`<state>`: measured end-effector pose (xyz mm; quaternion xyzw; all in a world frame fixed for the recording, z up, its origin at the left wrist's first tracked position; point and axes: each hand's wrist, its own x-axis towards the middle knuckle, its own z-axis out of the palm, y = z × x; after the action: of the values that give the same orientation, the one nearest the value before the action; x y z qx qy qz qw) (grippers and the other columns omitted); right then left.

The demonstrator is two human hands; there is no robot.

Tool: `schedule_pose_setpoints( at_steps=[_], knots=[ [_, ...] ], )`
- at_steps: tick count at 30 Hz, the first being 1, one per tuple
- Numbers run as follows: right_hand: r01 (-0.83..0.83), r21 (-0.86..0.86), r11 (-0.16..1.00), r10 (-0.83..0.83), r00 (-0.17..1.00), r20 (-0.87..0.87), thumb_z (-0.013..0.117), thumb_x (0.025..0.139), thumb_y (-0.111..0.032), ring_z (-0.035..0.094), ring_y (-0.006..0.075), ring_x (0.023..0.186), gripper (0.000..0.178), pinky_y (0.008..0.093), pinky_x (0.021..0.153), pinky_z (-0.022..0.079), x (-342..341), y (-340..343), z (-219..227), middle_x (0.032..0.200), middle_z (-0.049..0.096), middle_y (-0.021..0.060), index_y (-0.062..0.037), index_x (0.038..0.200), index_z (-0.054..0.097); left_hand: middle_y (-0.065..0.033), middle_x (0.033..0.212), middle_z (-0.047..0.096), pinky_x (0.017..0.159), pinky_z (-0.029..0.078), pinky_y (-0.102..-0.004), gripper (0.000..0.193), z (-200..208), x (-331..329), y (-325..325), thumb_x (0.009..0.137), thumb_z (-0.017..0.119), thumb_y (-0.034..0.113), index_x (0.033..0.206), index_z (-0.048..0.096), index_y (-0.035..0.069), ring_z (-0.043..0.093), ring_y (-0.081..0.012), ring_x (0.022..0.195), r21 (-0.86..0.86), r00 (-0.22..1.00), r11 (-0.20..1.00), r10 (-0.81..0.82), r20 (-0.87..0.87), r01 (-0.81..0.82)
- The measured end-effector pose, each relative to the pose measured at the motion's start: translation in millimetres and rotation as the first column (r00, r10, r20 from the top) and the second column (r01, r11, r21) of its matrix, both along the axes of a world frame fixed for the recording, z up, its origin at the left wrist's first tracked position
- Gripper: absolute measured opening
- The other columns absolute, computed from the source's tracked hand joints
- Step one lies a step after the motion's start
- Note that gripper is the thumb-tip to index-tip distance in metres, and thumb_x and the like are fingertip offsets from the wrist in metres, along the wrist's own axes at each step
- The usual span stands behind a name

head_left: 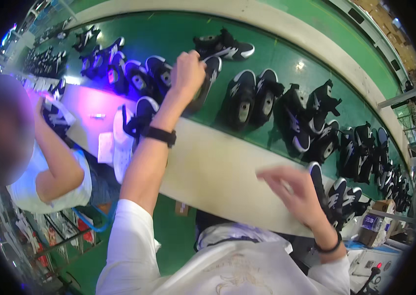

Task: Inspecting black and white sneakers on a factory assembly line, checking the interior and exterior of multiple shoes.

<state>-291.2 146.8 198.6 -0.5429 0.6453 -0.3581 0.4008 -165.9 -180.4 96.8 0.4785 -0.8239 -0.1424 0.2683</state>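
My left hand (pixel 187 76) reaches far out over the green belt with its fingers closed. It is at the side of a black shoe (pixel 211 78) with a pale sole edge, and seems to grip it; the hand and wrist cover part of that shoe. Over the white tabletop (pixel 208 162), my right hand (pixel 294 194) hangs with fingers stretched out, smeared by motion and holding nothing. Close to its right stands another black shoe (pixel 317 184). Beside my left forearm, a black shoe (pixel 145 110) rests by a white shoe-shaped piece (pixel 122 145).
The green belt (pixel 267 54) carries several black shoes, some in pairs (pixel 254 98). At the left sits a co-worker (pixel 53 172) in a white top, near purple light and a white block (pixel 105 147). A cardboard box (pixel 377 223) and a white control box (pixel 375 263) stand at the right.
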Motion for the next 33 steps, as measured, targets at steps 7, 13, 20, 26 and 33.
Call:
schedule_pose_setpoints(
  at_steps=[7, 13, 20, 26, 33],
  knots=[
    [0.21, 0.33, 0.92, -0.169, 0.974, -0.149, 0.06, 0.09, 0.004, 0.065, 0.0166, 0.083, 0.017, 0.027, 0.077, 0.049, -33.0, 80.1, 20.1, 0.09, 0.07, 0.01, 0.003, 0.104, 0.07, -0.0215, 0.106, 0.066, 0.084, 0.055, -0.0491, 0.031, -43.8, -42.7, -158.5, 0.074, 0.069, 0.011, 0.104, 0.066, 0.003, 0.065, -0.0398, 0.102, -0.115, 0.868, 0.977, -0.103, 0.486, 0.18],
    [0.378, 0.333, 0.864, -0.356, 0.926, -0.127, 0.058, 0.097, -0.004, 0.065, 0.0182, 0.101, 0.017, 0.0289, 0.094, 0.047, -42.6, 97.0, 29.2, 0.104, 0.071, 0.0106, 0.0054, 0.107, 0.068, -0.0105, 0.095, 0.069, 0.081, 0.054, -0.0461, 0.037, -56.7, -71.1, -169.2, 0.067, 0.083, 0.037, 0.094, 0.074, 0.014, 0.067, -0.0322, 0.098, -0.02, 0.823, 0.958, -0.236, 0.517, 0.288],
    [0.338, 0.065, 0.939, -0.343, 0.932, 0.118, 0.056, 0.098, -0.008, 0.063, 0.0149, 0.089, 0.023, 0.0271, 0.082, 0.049, -45.2, 67.7, -41.8, 0.098, 0.068, 0.0087, 0.0064, 0.114, 0.064, -0.0188, 0.077, 0.07, 0.071, 0.053, -0.0448, 0.025, 91.5, -47.5, 1.3, 0.063, 0.066, 0.027, 0.073, 0.073, 0.004, 0.069, -0.0361, 0.079, -0.154, 0.922, 0.937, -0.261, 0.287, 0.313],
    [0.154, -0.365, 0.918, -0.173, 0.985, -0.021, 0.057, 0.086, -0.003, 0.041, 0.0339, 0.138, 0.064, 0.0428, 0.118, 0.026, 9.6, 21.9, -74.5, 0.147, 0.044, 0.0211, 0.0038, 0.146, 0.037, -0.0129, 0.1, 0.058, 0.077, 0.053, -0.044, 0.05, 22.7, 83.6, 264.2, 0.075, 0.076, 0.024, 0.117, 0.062, 0.001, 0.061, -0.0302, 0.099, 0.095, 0.972, 0.968, -0.23, -0.044, 0.233],
    [-0.217, -0.209, 0.954, 0.152, 0.945, -0.291, 0.065, 0.088, -0.015, 0.054, 0.0434, 0.121, 0.051, 0.0515, 0.112, 0.036, 35.8, 72.1, -91.9, 0.133, 0.054, 0.0235, 0.0041, 0.133, 0.051, -0.0102, 0.101, 0.056, 0.082, 0.05, -0.0383, 0.055, -22.2, 103.7, 303.6, 0.081, 0.077, 0.029, 0.128, 0.057, 0.009, 0.059, -0.0272, 0.093, 0.472, 0.879, 0.743, -0.376, -0.293, 0.475]
  ],
)
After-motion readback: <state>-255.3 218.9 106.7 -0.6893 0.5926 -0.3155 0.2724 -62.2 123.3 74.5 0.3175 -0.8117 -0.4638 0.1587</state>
